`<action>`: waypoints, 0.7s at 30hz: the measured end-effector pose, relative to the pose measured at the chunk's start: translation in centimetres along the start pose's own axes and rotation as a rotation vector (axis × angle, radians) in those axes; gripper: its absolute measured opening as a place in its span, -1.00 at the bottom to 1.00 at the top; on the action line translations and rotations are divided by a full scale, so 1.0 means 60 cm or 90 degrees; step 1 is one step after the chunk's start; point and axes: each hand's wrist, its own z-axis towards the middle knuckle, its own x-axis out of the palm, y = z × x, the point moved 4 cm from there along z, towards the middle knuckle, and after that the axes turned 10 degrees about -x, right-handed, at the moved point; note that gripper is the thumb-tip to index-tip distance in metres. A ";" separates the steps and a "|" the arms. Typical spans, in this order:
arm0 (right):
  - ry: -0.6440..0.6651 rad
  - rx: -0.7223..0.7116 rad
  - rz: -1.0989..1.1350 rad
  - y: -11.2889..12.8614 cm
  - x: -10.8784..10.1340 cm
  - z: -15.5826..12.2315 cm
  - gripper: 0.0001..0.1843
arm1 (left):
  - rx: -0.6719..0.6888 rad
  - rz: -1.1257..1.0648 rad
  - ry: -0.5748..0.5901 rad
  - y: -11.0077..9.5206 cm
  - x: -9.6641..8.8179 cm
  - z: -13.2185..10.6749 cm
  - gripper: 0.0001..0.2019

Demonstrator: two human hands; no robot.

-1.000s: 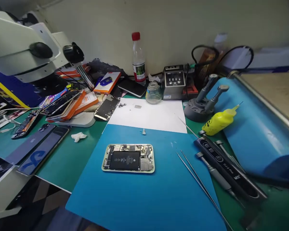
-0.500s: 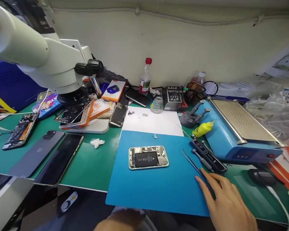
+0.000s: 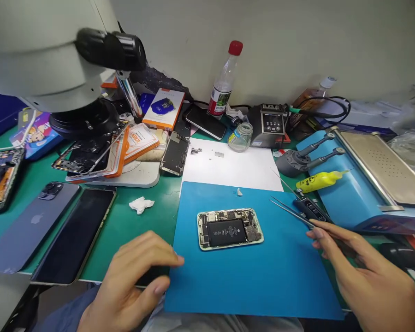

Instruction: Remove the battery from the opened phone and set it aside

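Note:
An opened phone (image 3: 230,229) lies flat on the blue mat (image 3: 249,281), its black battery and inner boards bare. My right hand (image 3: 366,267) grips a pair of tweezers (image 3: 290,211) between thumb and fingers, their tips apart and pointing left over the mat, to the right of the phone. Over the mat's left edge is my left hand (image 3: 134,272), fingers curved with a gap between thumb and index finger, holding nothing and apart from the phone. A small white scrap (image 3: 240,192) sits on the mat above the phone.
Behind the mat is a white sheet (image 3: 228,170) with tiny parts. A microscope (image 3: 86,115), two phones (image 3: 76,235) and a crumpled tissue (image 3: 141,204) are at left. At right are a black pen-like tool (image 3: 309,207), yellow bottle (image 3: 320,181) and blue heating plate (image 3: 359,203).
My left hand has risen into view at the mat's left edge. My right hand has lifted the tweezers from beside the pen-like tool. The camera view has moved closer.

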 end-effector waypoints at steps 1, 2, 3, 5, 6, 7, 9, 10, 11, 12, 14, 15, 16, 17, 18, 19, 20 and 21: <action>0.000 0.042 0.022 0.002 0.002 0.005 -0.53 | 0.008 0.064 -0.033 0.012 0.001 0.006 -0.81; 0.002 0.078 0.041 0.003 0.005 0.009 -0.53 | 0.011 0.123 -0.052 0.022 0.005 0.012 -0.87; 0.007 0.106 0.061 0.002 0.008 0.011 -0.52 | 0.015 0.169 -0.058 0.030 0.009 0.018 -0.88; 0.007 0.140 0.100 -0.003 0.017 0.014 -0.49 | 0.019 0.206 -0.052 0.036 0.014 0.028 -0.85; -0.003 0.150 0.126 -0.007 0.021 0.015 -0.47 | 0.018 0.201 -0.047 0.037 0.015 0.032 -0.84; -0.016 0.161 0.161 -0.012 0.025 0.016 -0.46 | 0.015 0.187 -0.045 0.037 0.013 0.035 -0.83; -0.050 0.207 0.255 -0.024 0.033 0.021 -0.43 | 0.007 0.165 -0.037 0.035 0.009 0.039 -0.83; -0.070 0.241 0.304 -0.030 0.037 0.025 -0.40 | 0.006 0.165 -0.033 0.034 0.006 0.040 -0.82; -0.091 0.272 0.349 -0.035 0.041 0.030 -0.39 | 0.011 0.170 -0.027 0.034 0.005 0.041 -0.82; -0.113 0.292 0.386 -0.038 0.045 0.037 -0.37 | 0.019 0.176 -0.019 0.033 0.005 0.041 -0.82; -0.147 0.294 0.427 -0.036 0.049 0.053 -0.36 | 0.038 0.185 -0.007 0.033 0.005 0.041 -0.81; -0.159 0.278 0.435 -0.032 0.051 0.061 -0.36 | 0.044 0.187 -0.004 0.034 0.007 0.041 -0.81; -0.170 0.259 0.444 -0.025 0.053 0.068 -0.38 | 0.049 0.189 -0.004 0.035 0.008 0.041 -0.81; -0.179 0.233 0.444 -0.016 0.055 0.074 -0.41 | 0.053 0.194 -0.005 0.037 0.010 0.040 -0.81; -0.175 0.203 0.424 -0.005 0.058 0.079 -0.45 | 0.059 0.201 -0.006 0.039 0.013 0.039 -0.81; -0.161 0.168 0.384 0.007 0.061 0.082 -0.50 | 0.065 0.212 -0.011 0.040 0.016 0.038 -0.82; -0.145 0.133 0.331 0.020 0.065 0.085 -0.55 | 0.075 0.226 -0.018 0.041 0.019 0.038 -0.82; -0.130 0.099 0.273 0.032 0.068 0.086 -0.58 | 0.086 0.241 -0.022 0.042 0.023 0.037 -0.84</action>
